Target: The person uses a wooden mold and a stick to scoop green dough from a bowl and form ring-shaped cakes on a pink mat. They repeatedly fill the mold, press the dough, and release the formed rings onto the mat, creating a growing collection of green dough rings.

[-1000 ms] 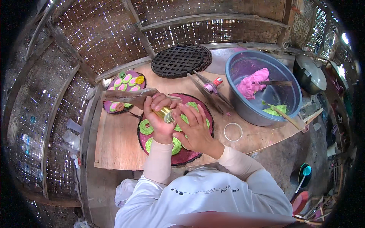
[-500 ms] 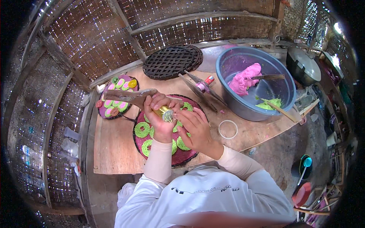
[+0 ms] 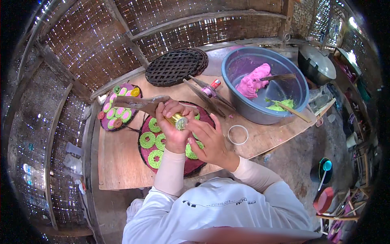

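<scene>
My left hand point(image 3: 175, 134) is closed round a wooden-handled press point(image 3: 140, 105) with a short gold metal tube point(image 3: 178, 121). The tube's end faces my right hand, and green bits show on it. Beside that end is my right hand point(image 3: 212, 141), its fingers stretched and thumb apart, fingertips close to the tube; whether they touch it is hard to tell. Under both hands lies a round tray lined in dark red point(image 3: 148, 166), bearing several green dough rings point(image 3: 155, 158). My hands and forearms hide part of it.
A big blue-grey tub point(image 3: 264, 116) holds pink dough point(image 3: 252, 81) and green dough point(image 3: 281, 105), with wooden paddles. A second press point(image 3: 209, 92), woven racks point(image 3: 172, 69) and a white ring point(image 3: 238, 134) lie on the table. Pink-and-green pieces point(image 3: 118, 114) fill a tray at left.
The view has shifted slightly, so the table's things appear a little further left. My left hand still grips the press; my right hand stays by the tube's end, its fingers slightly more apart.
</scene>
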A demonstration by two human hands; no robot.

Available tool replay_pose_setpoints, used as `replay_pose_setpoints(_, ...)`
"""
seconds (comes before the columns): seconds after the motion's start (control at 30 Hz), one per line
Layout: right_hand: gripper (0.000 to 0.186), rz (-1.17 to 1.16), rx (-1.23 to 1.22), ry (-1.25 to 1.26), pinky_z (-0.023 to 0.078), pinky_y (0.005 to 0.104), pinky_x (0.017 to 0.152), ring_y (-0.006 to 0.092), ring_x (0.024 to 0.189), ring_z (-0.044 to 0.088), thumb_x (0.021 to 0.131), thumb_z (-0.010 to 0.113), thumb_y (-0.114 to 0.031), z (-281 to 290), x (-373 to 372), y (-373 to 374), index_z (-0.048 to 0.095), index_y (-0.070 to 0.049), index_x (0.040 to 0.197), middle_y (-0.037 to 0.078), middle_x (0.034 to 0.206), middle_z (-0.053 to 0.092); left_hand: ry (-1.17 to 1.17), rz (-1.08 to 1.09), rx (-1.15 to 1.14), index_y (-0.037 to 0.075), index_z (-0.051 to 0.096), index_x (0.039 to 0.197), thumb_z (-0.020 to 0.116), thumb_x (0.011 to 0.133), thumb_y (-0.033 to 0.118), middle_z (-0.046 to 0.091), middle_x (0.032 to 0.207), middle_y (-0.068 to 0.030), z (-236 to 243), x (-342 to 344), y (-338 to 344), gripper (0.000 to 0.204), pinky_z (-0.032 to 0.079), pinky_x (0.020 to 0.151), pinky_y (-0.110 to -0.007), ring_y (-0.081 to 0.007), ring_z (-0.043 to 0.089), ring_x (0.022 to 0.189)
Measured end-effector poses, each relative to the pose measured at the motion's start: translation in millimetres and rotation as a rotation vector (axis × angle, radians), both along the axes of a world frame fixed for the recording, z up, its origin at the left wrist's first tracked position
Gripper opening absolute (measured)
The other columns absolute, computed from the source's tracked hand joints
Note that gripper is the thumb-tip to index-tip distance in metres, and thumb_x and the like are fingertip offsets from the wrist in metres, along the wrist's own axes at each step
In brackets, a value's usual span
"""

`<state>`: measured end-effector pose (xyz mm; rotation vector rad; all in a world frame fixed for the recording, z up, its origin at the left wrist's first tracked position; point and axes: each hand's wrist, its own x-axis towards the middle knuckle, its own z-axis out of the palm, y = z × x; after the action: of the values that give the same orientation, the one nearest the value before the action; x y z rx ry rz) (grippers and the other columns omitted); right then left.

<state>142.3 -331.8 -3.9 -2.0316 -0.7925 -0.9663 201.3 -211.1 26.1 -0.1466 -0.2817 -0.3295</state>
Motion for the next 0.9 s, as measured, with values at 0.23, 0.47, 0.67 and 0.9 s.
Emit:
replay_pose_setpoints(0.23,0.036,-0.017,-0.051,-0.005,0.021,0.0530,0.098,0.0226,0.098,0.053,0.078,0.055,-0.020,-1.6,-3.9,-3.3,0.053,-0.012,0.113,0.008,0.108,0.051,-0.003,-0.004,0.043,0.017,0.047,0.074,0.057,0.082,0.025,0.045,0.056,0.0142,-4.7,-0.3,-4.0,0.015,0.031,0.064,-0.027,0.0016,0.044,0.049)
replay_pose_setpoints(0.47,0.035,0.002,-0.024,0.058,0.017,0.0551,0.100,0.0209,0.096,0.053,0.076,0.056,-0.021,3.0,-6.0,-8.8,0.055,-0.015,0.111,0.008,0.104,0.050,0.021,-0.001,0.063,0.017,0.047,0.072,0.056,0.083,0.024,0.046,0.055,0.0134,-4.0,-1.3,-9.5,0.016,0.031,0.064,-0.026,0.0008,0.045,0.050)
replay_pose_setpoints(0.67,0.033,0.001,0.039,0.068,0.016,0.0559,0.100,0.0193,0.092,0.054,0.077,0.056,-0.021,-0.4,-5.6,-11.9,0.056,-0.016,0.109,0.006,0.102,0.050,0.066,0.008,0.124,0.016,0.047,0.069,0.055,0.083,0.024,0.045,0.055,0.0135,-3.6,-1.3,-15.6,0.018,0.031,0.063,-0.027,-0.0001,0.044,0.049)
replay_pose_setpoints(0.9,0.033,-0.034,-0.013,0.054,0.016,0.0558,0.100,0.0183,0.091,0.055,0.077,0.056,-0.021,0.8,-4.6,-20.2,0.057,-0.016,0.109,0.005,0.099,0.052,0.082,0.029,0.208,0.016,0.048,0.068,0.055,0.082,0.022,0.046,0.055,0.0131,-11.4,4.3,-21.3,0.016,0.032,0.061,-0.028,-0.0013,0.044,0.049)
